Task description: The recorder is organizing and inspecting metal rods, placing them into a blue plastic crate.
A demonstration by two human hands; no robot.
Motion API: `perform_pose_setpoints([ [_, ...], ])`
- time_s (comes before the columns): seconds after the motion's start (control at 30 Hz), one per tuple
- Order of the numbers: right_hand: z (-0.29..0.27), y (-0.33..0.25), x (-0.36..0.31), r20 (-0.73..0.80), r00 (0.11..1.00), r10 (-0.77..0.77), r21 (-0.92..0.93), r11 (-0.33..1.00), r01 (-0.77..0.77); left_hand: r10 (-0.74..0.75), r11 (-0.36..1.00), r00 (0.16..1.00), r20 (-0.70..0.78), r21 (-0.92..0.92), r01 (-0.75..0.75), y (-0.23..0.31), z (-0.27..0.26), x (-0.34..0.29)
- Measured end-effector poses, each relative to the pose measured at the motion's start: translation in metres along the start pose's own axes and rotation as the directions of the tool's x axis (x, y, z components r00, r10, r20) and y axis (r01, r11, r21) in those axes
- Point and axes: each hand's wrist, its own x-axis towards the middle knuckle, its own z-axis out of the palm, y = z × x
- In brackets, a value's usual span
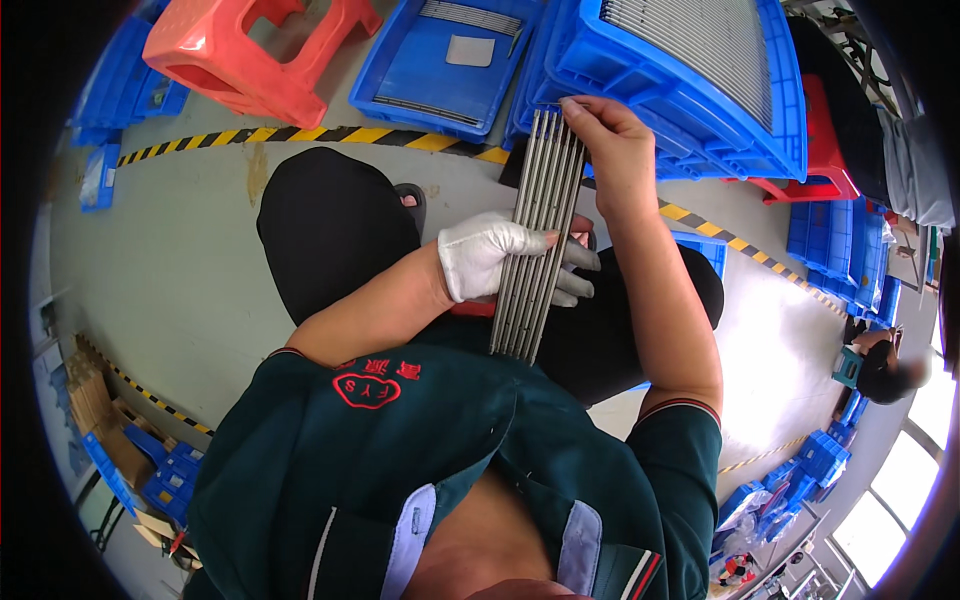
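Observation:
A flat row of several thin silvery metal rods (533, 200) lies side by side, tilted, in front of my body. My left hand (487, 258), in a white glove with bare fingertips at least on the thumb, is closed around the rods below their middle, thumb on top and fingers coming out on the right side. At the far end, my bare right hand (622, 150) is closed, its thumb and forefinger pinching at the tips of the rightmost rods. Its other fingers are curled and partly hidden.
Ahead on the right, a stacked blue crate (650, 75) holds many similar rods. A blue tray (425, 75) with some rods and a pale card sits left of it. Red stools (235, 60) stand beyond a yellow-black floor stripe (400, 138). A person (885, 370) sits far right.

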Motion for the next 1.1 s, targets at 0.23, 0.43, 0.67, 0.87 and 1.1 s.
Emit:
perform_pose_setpoints([
  [0.23, -0.002, -0.0023, 0.0029, 0.138, 0.989, -0.06, 0.011, 0.998, 0.059, -0.028, 1.0, 1.0, 0.012, 0.013, 0.027, -0.0032, -0.0021, 0.001],
  [0.43, -0.0027, -0.0016, 0.0039, 0.194, 0.981, 0.001, -0.043, 0.999, 0.008, -0.046, 0.998, 0.999, 0.003, 0.047, 0.045, -0.0036, -0.0006, 0.0009],
  [0.67, 0.0, -0.0028, 0.0017, 0.191, 0.981, -0.024, -0.05, 0.998, 0.034, -0.042, 0.999, 0.999, 0.01, 0.032, 0.042, -0.0032, 0.0017, -0.0009],
  [0.87, 0.0013, -0.0019, 0.001, 0.187, 0.981, -0.049, -0.066, 0.996, 0.063, -0.042, 0.999, 0.999, 0.025, 0.03, 0.041, -0.0035, 0.0006, -0.0009],
  [1.1, -0.0004, -0.0035, 0.0022, 0.22, 0.974, -0.044, -0.06, 0.997, 0.059, -0.053, 0.999, 0.999, -0.009, 0.011, 0.053, -0.0032, 0.0033, -0.0012],
])
